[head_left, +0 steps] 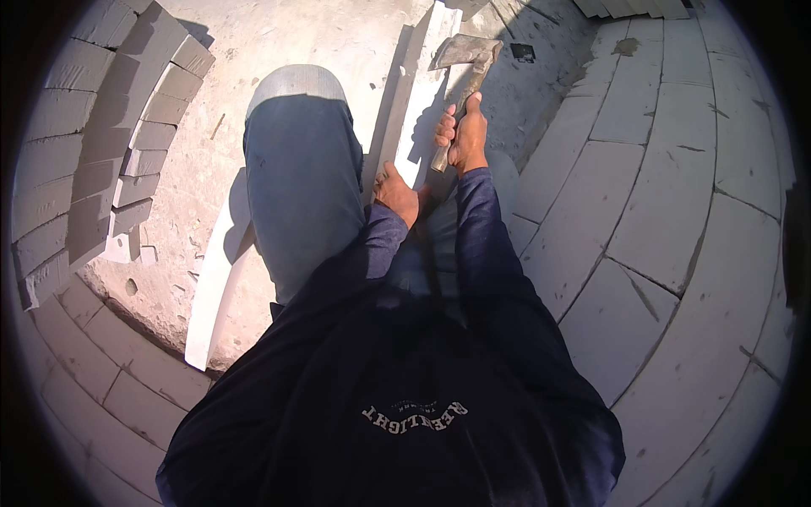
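Note:
My right hand (466, 137) is closed around the wooden handle of a hatchet (478, 78). Its worn metal head is at the top, over the far part of a long, narrow white block (432, 80). The head seems raised above the block, though the gap is hard to judge. My left hand (397, 196) grips the near end of that block, fingers curled over its edge. The block runs away from me, just right of my bent left knee (302, 160). Shadows of my right hand and the tool fall across its white face.
Stacked pale blocks (59, 139) stand at the left. A wall of large pale blocks (650, 169) rises close on my right, and another (135, 397) is at lower left. A white strip (218, 291) lies by my left leg. A small black object (523, 53) is on the dusty floor.

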Motion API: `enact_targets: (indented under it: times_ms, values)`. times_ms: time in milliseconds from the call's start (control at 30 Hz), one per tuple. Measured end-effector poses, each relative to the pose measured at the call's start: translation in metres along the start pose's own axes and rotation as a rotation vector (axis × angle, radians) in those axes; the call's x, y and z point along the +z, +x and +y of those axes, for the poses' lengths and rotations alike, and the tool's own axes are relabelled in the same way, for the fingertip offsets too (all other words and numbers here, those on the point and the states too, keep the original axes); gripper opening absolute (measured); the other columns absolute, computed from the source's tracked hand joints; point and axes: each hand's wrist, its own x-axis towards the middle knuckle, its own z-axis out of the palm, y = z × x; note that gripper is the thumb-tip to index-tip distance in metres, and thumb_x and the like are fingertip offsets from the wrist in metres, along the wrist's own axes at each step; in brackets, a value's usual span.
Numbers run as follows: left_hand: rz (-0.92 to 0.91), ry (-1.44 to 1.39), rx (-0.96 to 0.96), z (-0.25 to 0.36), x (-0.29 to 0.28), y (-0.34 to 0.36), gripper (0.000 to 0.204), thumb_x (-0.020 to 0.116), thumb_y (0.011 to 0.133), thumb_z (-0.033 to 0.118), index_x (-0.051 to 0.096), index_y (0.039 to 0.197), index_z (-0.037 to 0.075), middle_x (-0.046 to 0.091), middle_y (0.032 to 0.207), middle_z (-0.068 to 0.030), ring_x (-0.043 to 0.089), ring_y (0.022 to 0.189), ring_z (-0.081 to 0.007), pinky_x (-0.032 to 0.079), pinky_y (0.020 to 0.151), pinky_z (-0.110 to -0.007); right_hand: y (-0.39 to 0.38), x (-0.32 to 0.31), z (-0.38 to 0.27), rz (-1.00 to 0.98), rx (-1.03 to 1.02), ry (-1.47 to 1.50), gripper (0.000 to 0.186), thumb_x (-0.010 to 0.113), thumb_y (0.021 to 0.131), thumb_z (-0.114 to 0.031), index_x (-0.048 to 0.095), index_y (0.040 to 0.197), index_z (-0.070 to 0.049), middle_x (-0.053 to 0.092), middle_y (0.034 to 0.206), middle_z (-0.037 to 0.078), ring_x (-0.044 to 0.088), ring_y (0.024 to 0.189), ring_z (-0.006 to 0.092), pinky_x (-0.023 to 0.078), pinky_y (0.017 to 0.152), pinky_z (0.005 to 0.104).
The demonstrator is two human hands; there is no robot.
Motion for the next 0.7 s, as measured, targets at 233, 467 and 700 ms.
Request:
enact_targets:
  times_ms: [233,467,700]
  values:
    - [0.013,-0.011,-0.009,-0.023,0.021,0.017,0.078,0.084,0.085,0.037,0.036,0.132,-0.003,0.055,0.127,-0.037,0.054,0.122,-0.0534,0.049,0.101,-0.054,0.019,0.002,0.053,0.149,-0.383,-0.294,0.067,0.046,0.103,-0.065,0.052,0.073,-0.005,0.044,0.052,0.003,0.044,0.039,0.0147,0.034,0.035,0.0324]
    - [-0.04,-0.047,0.045,-0.008,-0.002,0.008,0.084,0.084,0.082,0.046,0.036,0.129,-0.004,0.054,0.125,-0.0391,0.054,0.122,-0.0552,0.048,0.101,-0.057,-0.02,0.032,0.0,0.109,-0.295,-0.322,0.061,0.048,0.106,-0.056,0.053,0.076,-0.003,0.047,0.057,0.003,0.042,0.041,0.0122,0.036,0.037,0.0313]
    - [-0.063,-0.091,0.002,-0.005,-0.001,0.011,0.087,0.084,0.077,0.051,0.037,0.126,-0.003,0.056,0.123,-0.0365,0.055,0.12,-0.055,0.048,0.101,-0.057,0.021,0.027,0.06,0.307,-0.804,-0.728,0.062,0.047,0.108,-0.048,0.052,0.069,-0.001,0.053,0.059,0.006,0.054,0.055,0.0163,0.043,0.051,0.0334]
